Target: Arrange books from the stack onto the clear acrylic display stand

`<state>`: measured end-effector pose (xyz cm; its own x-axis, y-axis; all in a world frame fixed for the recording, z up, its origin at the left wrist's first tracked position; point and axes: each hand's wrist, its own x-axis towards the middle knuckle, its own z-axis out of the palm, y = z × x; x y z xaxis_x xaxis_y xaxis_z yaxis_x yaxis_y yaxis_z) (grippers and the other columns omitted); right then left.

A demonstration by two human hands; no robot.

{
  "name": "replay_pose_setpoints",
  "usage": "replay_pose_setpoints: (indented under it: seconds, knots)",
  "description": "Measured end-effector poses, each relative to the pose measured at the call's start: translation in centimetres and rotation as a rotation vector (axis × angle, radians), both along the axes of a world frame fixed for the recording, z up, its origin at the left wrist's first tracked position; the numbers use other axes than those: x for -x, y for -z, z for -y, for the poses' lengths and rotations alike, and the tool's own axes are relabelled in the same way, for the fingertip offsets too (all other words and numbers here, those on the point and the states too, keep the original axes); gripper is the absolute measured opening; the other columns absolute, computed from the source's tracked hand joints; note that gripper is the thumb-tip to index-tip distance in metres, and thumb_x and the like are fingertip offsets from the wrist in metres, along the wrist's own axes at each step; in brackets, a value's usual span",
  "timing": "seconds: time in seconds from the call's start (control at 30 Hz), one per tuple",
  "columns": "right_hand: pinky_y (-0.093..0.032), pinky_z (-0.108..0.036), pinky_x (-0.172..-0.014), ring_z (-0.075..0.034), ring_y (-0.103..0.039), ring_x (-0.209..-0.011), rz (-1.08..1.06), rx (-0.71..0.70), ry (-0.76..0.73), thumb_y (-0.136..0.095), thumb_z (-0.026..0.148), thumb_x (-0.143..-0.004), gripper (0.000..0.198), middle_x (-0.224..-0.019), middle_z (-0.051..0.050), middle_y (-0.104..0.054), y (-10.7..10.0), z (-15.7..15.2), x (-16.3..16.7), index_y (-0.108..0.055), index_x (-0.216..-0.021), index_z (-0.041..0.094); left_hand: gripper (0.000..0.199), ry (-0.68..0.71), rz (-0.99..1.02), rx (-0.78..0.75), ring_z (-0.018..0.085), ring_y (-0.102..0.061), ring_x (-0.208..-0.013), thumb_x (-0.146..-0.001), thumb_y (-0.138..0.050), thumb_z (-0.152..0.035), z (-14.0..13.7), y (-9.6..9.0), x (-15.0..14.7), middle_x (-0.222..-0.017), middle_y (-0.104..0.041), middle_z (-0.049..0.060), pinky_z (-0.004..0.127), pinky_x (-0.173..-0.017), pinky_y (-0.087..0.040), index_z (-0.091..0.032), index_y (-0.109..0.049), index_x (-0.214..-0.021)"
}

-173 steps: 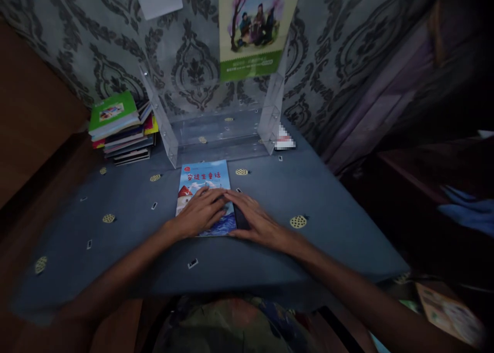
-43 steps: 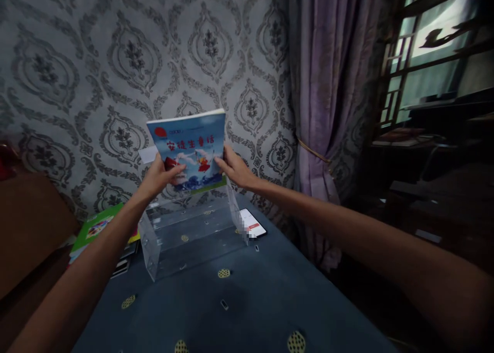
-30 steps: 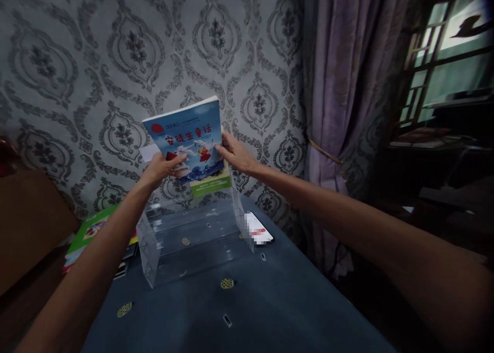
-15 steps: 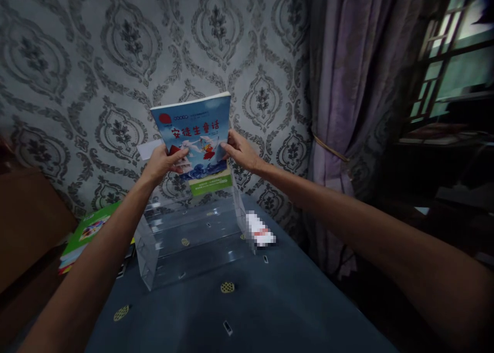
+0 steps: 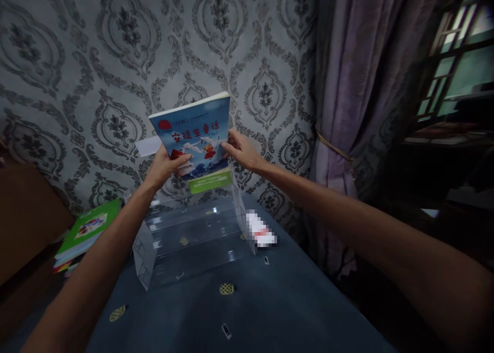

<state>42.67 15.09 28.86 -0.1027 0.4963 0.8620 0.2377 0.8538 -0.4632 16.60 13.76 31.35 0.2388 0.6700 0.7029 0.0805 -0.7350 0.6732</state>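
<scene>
A blue picture-covered book [image 5: 196, 131] is held up between my two hands, its cover facing me and its top edge tilted. My left hand [image 5: 164, 165] grips its lower left side, thumb on the cover and the other fingers hidden behind. On the right edge, my right hand [image 5: 241, 149] pinches the book with its thumb in front. A clear plastic tiered rack [image 5: 193, 250] stands on the table below, and the book's green lower strip is above its back. A white card-like piece [image 5: 147, 146] sticks out beside my left hand.
Several books [image 5: 87, 232] are stacked at the left of the dark table [image 5: 270, 301], near a cardboard box [image 5: 31, 214]. A blurred-out white item [image 5: 260, 229] lies right of the rack. Patterned wall and a tied purple curtain [image 5: 339, 111] rise behind.
The book's top has tipped slightly, showing more of its page edge, with both hands still on it. The view has shifted a little; the rack stays in place.
</scene>
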Motion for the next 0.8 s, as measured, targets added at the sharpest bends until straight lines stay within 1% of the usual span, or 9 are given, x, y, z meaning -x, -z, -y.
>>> replay_pose_setpoints:
  seconds: [0.1,0.17,0.27,0.33,0.4,0.53,0.6,0.7,0.8]
  knots:
    - [-0.064,-0.041,-0.077,-0.023,-0.064,-0.092,0.025,0.049,-0.036,-0.066,0.046,-0.09,0.026,-0.09,-0.001,-0.067,-0.1,-0.3,-0.4,-0.061,-0.108,0.027,0.046,-0.041,0.015,0.011,0.013,-0.057,-0.061,-0.06,-0.086,-0.042,-0.7,-0.2,0.0,-0.072,-0.061,-0.002,0.02,-0.046,-0.043,-0.019,-0.062,-0.093]
    - [-0.064,-0.039,-0.071,-0.021,-0.064,-0.086,0.026,0.072,-0.037,-0.065,0.045,-0.09,0.025,-0.086,-0.001,-0.065,-0.2,-0.4,-0.5,-0.061,-0.107,0.026,0.049,-0.049,0.001,0.019,0.014,-0.057,-0.062,-0.06,-0.086,-0.045,-1.2,-0.3,0.0,-0.073,-0.061,-0.002,0.021,-0.049,-0.043,-0.018,-0.062,-0.094]
    - [-0.062,-0.036,-0.063,-0.02,-0.063,-0.077,0.036,0.118,-0.042,-0.064,0.043,-0.09,0.024,-0.082,0.0,-0.063,-0.3,-0.3,-0.6,-0.059,-0.106,0.025,0.054,-0.015,0.026,-0.003,0.018,-0.064,-0.079,-0.059,-0.086,-0.048,-2.1,-0.1,-0.2,-0.085,-0.067,0.001,0.026,-0.068,-0.053,-0.019,-0.061,-0.098]
    - [-0.06,-0.035,-0.058,-0.02,-0.063,-0.072,0.057,0.159,-0.034,-0.062,0.042,-0.09,0.024,-0.08,-0.001,-0.062,-0.2,-0.3,-0.6,-0.058,-0.106,0.024,0.059,-0.029,0.067,-0.009,0.02,-0.066,-0.092,-0.059,-0.087,-0.047,-2.7,0.3,-0.4,-0.097,-0.07,0.003,0.03,-0.081,-0.055,-0.02,-0.059,-0.103]
    - [-0.058,-0.035,-0.057,-0.02,-0.063,-0.071,0.088,0.186,0.02,-0.058,0.04,-0.09,0.023,-0.08,-0.002,-0.063,0.0,-0.5,-0.6,-0.059,-0.106,0.022,0.063,-0.053,0.11,0.016,0.022,-0.066,-0.1,-0.06,-0.088,-0.047,-3.3,0.8,-0.7,-0.108,-0.07,0.005,0.033,-0.088,-0.054,-0.021,-0.058,-0.108]
    - [-0.056,-0.039,-0.076,-0.024,-0.065,-0.084,0.193,0.12,0.279,-0.055,0.036,-0.088,0.022,-0.09,-0.007,-0.069,1.0,-0.7,-0.9,-0.064,-0.098,0.018,0.061,0.056,0.179,0.134,0.025,-0.067,-0.107,-0.066,-0.086,-0.051,-3.7,2.1,-1.7,-0.119,-0.07,0.008,0.039,-0.092,-0.055,-0.023,-0.058,-0.113]
    - [-0.054,-0.041,-0.086,-0.025,-0.065,-0.093,0.201,0.094,0.351,-0.056,0.033,-0.087,0.025,-0.099,-0.009,-0.071,1.7,-0.8,-0.9,-0.065,-0.105,0.017,0.061,0.108,0.22,0.174,0.025,-0.068,-0.106,-0.066,-0.085,-0.051,-3.6,2.7,-2.2,-0.117,-0.072,0.007,0.039,-0.091,-0.056,-0.023,-0.06,-0.113]
    - [-0.053,-0.041,-0.092,-0.025,-0.066,-0.099,0.133,0.145,0.291,-0.055,0.031,-0.088,0.036,-0.108,-0.009,-0.073,2.8,-1.0,-0.8,-0.061,-0.121,0.018,0.058,0.104,0.251,0.204,0.023,-0.071,-0.099,-0.065,-0.085,-0.05,-3.2,3.5,-2.7,-0.108,-0.074,0.005,0.037,-0.086,-0.058,-0.021,-0.063,-0.11]
    - [-0.053,-0.041,-0.092,-0.025,-0.067,-0.097,0.05,0.22,0.223,-0.056,0.032,-0.087,0.038,-0.104,-0.007,-0.075,3.7,-1.2,-0.5,-0.064,-0.122,0.017,0.052,0.089,0.248,0.212,0.023,-0.072,-0.091,-0.066,-0.084,-0.048,-2.9,3.7,-2.8,-0.099,-0.075,0.004,0.034,-0.079,-0.06,-0.019,-0.064,-0.104]
